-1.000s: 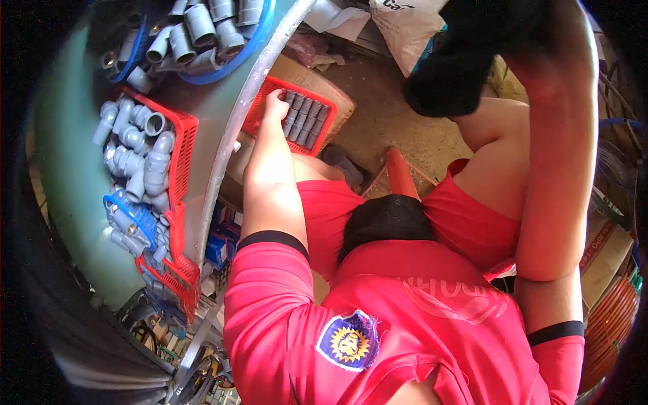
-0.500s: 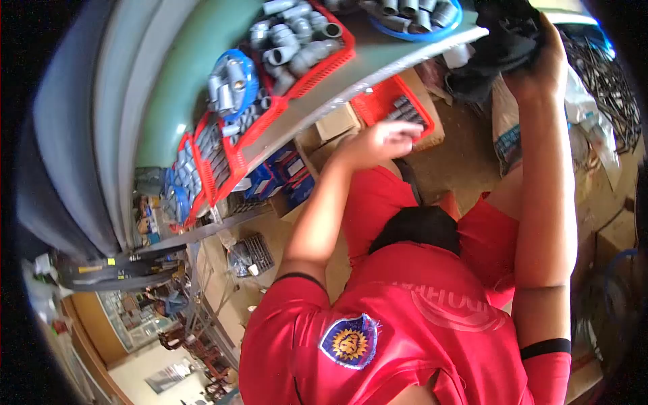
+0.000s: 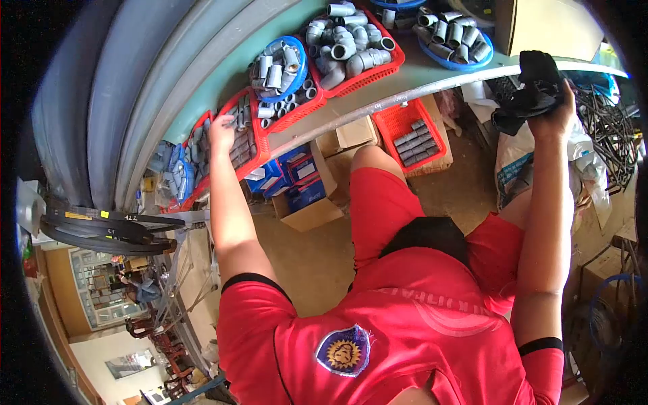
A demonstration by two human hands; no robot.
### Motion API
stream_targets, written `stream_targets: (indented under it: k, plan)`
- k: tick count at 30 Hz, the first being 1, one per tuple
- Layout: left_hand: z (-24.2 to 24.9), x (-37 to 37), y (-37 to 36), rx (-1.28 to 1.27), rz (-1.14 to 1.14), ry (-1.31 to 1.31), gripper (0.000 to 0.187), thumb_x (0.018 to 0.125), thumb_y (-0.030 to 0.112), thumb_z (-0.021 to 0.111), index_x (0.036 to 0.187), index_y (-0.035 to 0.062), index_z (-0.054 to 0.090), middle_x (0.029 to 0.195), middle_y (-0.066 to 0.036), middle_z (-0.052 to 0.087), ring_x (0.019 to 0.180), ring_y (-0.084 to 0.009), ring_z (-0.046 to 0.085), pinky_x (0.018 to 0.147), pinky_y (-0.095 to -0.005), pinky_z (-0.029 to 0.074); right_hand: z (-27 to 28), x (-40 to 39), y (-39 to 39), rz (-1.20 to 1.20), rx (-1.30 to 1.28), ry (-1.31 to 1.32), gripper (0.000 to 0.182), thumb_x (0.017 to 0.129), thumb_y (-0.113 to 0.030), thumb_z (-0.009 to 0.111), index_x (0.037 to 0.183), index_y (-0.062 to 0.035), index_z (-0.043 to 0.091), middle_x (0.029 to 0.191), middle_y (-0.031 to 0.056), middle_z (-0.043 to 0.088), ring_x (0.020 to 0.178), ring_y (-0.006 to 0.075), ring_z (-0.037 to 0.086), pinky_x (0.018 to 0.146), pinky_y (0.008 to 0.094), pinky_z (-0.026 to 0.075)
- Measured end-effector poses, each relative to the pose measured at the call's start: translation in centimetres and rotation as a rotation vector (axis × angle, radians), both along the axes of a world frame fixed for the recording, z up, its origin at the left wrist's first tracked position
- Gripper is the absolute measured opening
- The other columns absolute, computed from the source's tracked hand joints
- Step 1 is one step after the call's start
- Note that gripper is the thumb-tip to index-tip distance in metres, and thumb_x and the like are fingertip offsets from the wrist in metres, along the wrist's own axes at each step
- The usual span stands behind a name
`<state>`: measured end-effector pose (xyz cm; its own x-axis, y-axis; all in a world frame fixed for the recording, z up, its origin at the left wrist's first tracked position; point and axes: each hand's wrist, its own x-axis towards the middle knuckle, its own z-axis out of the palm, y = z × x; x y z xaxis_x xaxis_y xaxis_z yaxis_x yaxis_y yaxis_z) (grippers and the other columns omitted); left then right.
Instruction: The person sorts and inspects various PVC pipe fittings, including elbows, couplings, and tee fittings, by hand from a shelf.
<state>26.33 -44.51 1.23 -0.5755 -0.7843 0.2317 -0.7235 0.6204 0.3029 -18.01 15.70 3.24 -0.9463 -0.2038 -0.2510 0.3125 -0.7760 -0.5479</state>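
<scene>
Head view: the left hand (image 3: 221, 135) has left the low basket (image 3: 389, 125) for the shelf basket (image 3: 263, 150), so the reach is now among grey fittings (image 3: 243, 140) right at its fingers. They're blurred; I can't tell whether they grip one. That arm stretches out nearly straight. Right of those fingers, below the shelf (image 3: 432, 82), sits the low basket. Farther right, the right hand (image 3: 555, 120) still has its fingers closed round a black bundle (image 3: 535, 94), forearm raised.

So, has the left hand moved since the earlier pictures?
Yes. Judged against the lower red basket, the left hand has moved away, leftward, to an upper red basket of grey fittings.
</scene>
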Motion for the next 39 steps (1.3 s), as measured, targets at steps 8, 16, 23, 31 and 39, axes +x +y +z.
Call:
stream_targets:
  k: [8,16,23,31,39]
  plan:
    - [-1.2,0.4,-0.6,-0.157,0.078,-0.247,0.042,0.065,0.012,0.086,0.103,0.0121,0.069,0.116,-0.015,0.065,0.105,-0.0318,0.065,0.09,-0.0417,0.052,-2.7,0.4,-1.1,0.037,0.018,0.046,0.065,0.098,-0.055,0.029,0.133,-0.0057,0.053,0.127,0.018,0.061,0.111,0.0373,0.06,0.099,0.0548,0.047]
    - [0.6,1.4,2.5,-0.283,-0.054,0.374,0.027,0.092,0.013,0.066,0.116,0.0043,0.054,0.102,-0.014,0.069,0.088,-0.0288,0.069,0.081,-0.0402,0.053,-3.9,0.5,-2.3,0.126,-0.02,0.081,0.069,0.098,-0.058,0.031,0.133,-0.0034,0.052,0.121,0.0182,0.063,0.106,0.0346,0.063,0.09,0.0502,0.052]
    - [5.2,-2.3,16.1,0.563,-0.061,1.371,0.039,0.105,0.029,0.048,0.132,0.0047,0.033,0.121,-0.024,0.057,0.111,-0.0434,0.061,0.095,-0.0591,0.051,-2.3,3.9,-5.1,0.244,-0.054,0.032,0.078,0.096,-0.066,0.038,0.141,-0.0034,0.047,0.136,0.0169,0.056,0.118,0.0315,0.057,0.1,0.0488,0.047]
    - [2.9,-13.4,33.9,1.365,-0.294,1.248,0.048,0.101,0.054,0.045,0.133,0.0184,0.046,0.103,-0.006,0.053,0.079,-0.0192,0.051,0.074,-0.0382,0.046,-0.7,10.5,-7.5,0.538,-0.208,0.009,0.061,0.098,-0.054,0.052,0.134,-0.0045,0.054,0.125,0.0111,0.064,0.106,0.0248,0.064,0.092,0.0384,0.051]
    - [5.3,-21.1,44.0,1.204,-0.709,0.673,0.044,0.097,0.017,0.062,0.134,0.0007,0.045,0.106,-0.01,0.062,0.078,-0.0172,0.065,0.069,-0.0301,0.056,1.0,9.2,-3.4,0.773,0.036,0.621,0.055,0.079,-0.021,0.082,0.125,-0.0043,0.056,0.105,0.0044,0.064,0.091,0.0129,0.062,0.085,0.03,0.052]
